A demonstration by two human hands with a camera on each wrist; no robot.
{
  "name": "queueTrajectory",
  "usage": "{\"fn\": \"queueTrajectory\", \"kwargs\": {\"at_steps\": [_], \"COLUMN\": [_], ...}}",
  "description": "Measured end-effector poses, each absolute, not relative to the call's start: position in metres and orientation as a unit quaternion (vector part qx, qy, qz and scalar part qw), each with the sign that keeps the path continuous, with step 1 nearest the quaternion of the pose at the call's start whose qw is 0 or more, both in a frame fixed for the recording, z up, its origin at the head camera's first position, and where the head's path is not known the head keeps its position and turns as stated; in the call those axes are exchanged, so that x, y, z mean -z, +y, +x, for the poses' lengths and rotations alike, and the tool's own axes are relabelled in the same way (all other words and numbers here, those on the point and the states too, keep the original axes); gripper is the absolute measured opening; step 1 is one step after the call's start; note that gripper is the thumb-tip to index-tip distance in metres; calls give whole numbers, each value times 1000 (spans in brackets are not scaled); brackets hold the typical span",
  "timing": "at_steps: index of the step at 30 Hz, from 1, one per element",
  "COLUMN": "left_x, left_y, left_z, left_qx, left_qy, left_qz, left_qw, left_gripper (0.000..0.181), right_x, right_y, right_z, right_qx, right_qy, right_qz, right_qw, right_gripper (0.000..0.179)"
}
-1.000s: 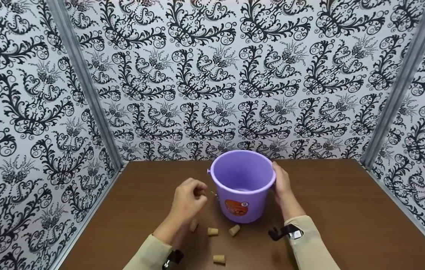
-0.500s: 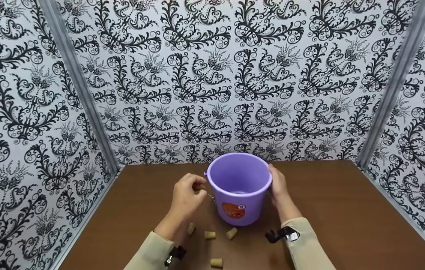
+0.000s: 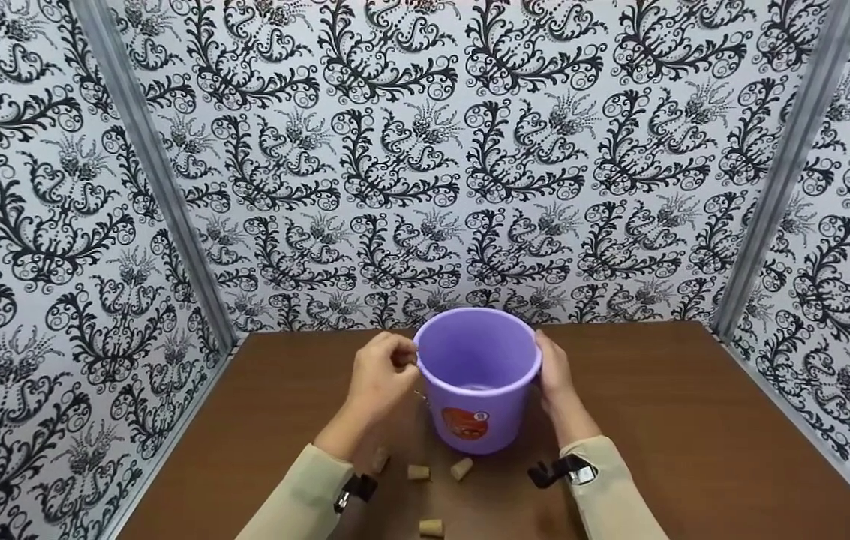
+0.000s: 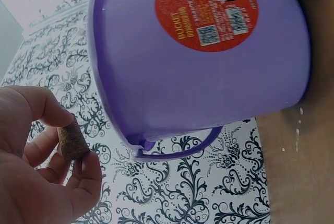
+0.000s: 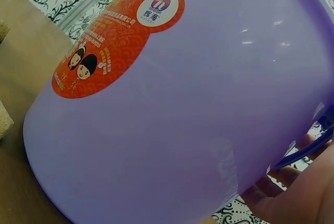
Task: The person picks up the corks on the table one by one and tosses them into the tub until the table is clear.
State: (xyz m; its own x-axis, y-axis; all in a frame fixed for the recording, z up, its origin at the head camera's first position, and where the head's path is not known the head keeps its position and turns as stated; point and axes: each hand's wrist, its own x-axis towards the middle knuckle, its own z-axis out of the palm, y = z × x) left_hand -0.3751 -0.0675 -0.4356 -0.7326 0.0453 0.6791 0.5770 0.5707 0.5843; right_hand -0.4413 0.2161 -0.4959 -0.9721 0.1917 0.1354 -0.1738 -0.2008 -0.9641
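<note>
A purple bucket (image 3: 470, 397) stands upright on the table, its mouth facing up and a red-orange sticker (image 3: 464, 424) on its front. My left hand (image 3: 383, 375) is raised at the bucket's left rim. In the left wrist view, that hand pinches a small tapered cork (image 4: 72, 139) between thumb and fingers, just outside the rim. My right hand (image 3: 556, 375) holds the bucket's right side near the rim. In the right wrist view, its fingers lie by the bucket's handle (image 5: 305, 152), partly hidden behind the bucket.
Several corks lie on the brown table (image 3: 642, 420): one cork (image 3: 462, 469) near the bucket's base, another cork (image 3: 418, 472) left of it, a cork (image 3: 381, 459) beside the left wrist, and a nearer cork (image 3: 431, 529). Patterned panels (image 3: 425, 187) surround the table's back and sides.
My left hand has moved right with the cork, from a gap beside the bucket up to its left rim. The right hand stays on the bucket. The head view has shifted slightly.
</note>
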Motion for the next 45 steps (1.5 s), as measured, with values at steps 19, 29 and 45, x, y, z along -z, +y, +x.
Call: {"fn": "queueTrajectory", "kwargs": {"at_steps": [19, 29, 45], "left_x": [418, 413, 418], "left_y": [-51, -47, -46], "left_z": [-388, -388, -381], "left_qx": [390, 361, 380], "left_qy": [-846, -858, -847], "left_qz": [-225, -233, -239], "left_qw": [287, 281, 284], "left_gripper": [24, 22, 25], "right_x": [495, 493, 493], "right_y": [214, 217, 218], "right_z": [-440, -441, -445], "right_qx": [-778, -777, -770], "right_qy": [-614, -620, -632], "right_qz": [0, 15, 1], "right_qw": [134, 108, 85], "right_gripper": [52, 52, 54]}}
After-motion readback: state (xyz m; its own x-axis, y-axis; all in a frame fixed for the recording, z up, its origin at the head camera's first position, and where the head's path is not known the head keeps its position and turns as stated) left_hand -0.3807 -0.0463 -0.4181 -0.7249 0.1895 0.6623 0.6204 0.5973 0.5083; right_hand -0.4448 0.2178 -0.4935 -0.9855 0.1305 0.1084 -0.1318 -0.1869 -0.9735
